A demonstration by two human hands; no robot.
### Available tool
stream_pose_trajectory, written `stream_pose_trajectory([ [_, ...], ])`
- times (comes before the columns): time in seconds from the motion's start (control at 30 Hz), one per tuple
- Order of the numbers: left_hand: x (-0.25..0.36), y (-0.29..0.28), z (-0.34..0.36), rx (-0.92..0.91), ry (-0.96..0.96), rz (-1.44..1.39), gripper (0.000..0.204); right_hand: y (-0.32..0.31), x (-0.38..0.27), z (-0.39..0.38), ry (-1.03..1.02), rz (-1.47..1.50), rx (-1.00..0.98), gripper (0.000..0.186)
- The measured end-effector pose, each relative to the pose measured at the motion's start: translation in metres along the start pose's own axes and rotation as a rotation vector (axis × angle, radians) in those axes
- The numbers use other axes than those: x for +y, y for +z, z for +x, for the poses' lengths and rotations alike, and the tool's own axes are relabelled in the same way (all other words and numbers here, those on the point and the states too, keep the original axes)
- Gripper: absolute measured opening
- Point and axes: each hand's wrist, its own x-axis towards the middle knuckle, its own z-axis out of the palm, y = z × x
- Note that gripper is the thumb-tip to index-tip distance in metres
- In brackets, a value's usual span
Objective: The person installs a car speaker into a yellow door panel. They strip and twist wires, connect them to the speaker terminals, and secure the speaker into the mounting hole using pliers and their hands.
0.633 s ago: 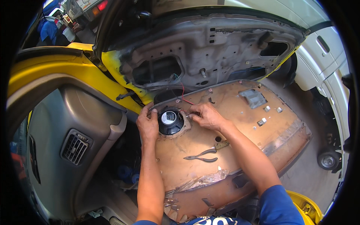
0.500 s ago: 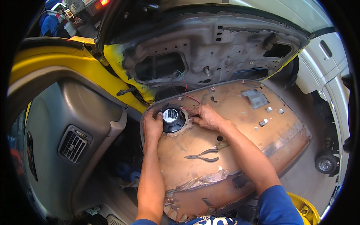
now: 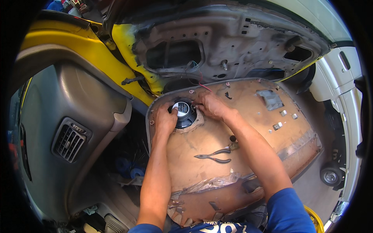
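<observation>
A round black speaker [image 3: 187,118] with a silver label sits in an opening near the upper-left of the tan door panel [image 3: 204,174]. My left hand [image 3: 165,120] grips its left side, thumb on the label's edge and fingers partly hidden. My right hand [image 3: 211,105] has its fingers bent together at the speaker's upper-right rim beside a red wire [image 3: 206,88]; what they hold is too small to make out. The wire runs up to the grey inner door shell [image 3: 233,54]. Pliers [image 3: 210,155] with dark handles lie below the speaker on the panel.
The yellow door opening [image 3: 70,39] and grey dashboard with air vent [image 3: 69,139] are on the left. Small clips [image 3: 283,113] dot the panel's right half. A white vehicle [image 3: 342,70] stands close at the right, its wheel [image 3: 330,176] low down.
My head view has shifted, so panel and door sit higher and farther right in the picture. My left thumb has moved onto the label; my right fingers have risen along the speaker's rim.
</observation>
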Motion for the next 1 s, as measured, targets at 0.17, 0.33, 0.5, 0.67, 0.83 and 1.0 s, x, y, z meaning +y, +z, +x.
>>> stream_pose_trajectory([
  [0.17,-0.002,0.002,0.001,0.003,-0.004,-0.017,0.038,-0.007,-0.005,0.015,-0.1,-0.142,-0.133,0.022],
  [0.33,-0.002,0.002,0.001,-0.013,-0.028,-0.024,0.038,-0.005,-0.006,0.017,-0.087,-0.151,-0.184,0.022],
  [0.5,-0.002,0.002,0.002,-0.003,-0.011,-0.007,0.038,-0.004,-0.003,0.018,-0.087,-0.138,-0.151,0.022],
  [0.67,-0.001,0.002,0.001,-0.037,-0.051,-0.088,0.036,-0.006,-0.003,0.022,-0.14,-0.154,-0.171,0.02],
  [0.83,0.008,-0.005,0.002,-0.064,-0.065,-0.05,0.038,-0.006,-0.007,0.033,-0.169,-0.238,-0.256,0.016],
  [1.0,0.015,-0.009,-0.005,-0.146,0.024,0.025,0.065,-0.004,-0.01,0.042,-0.19,-0.321,-0.294,0.015],
])
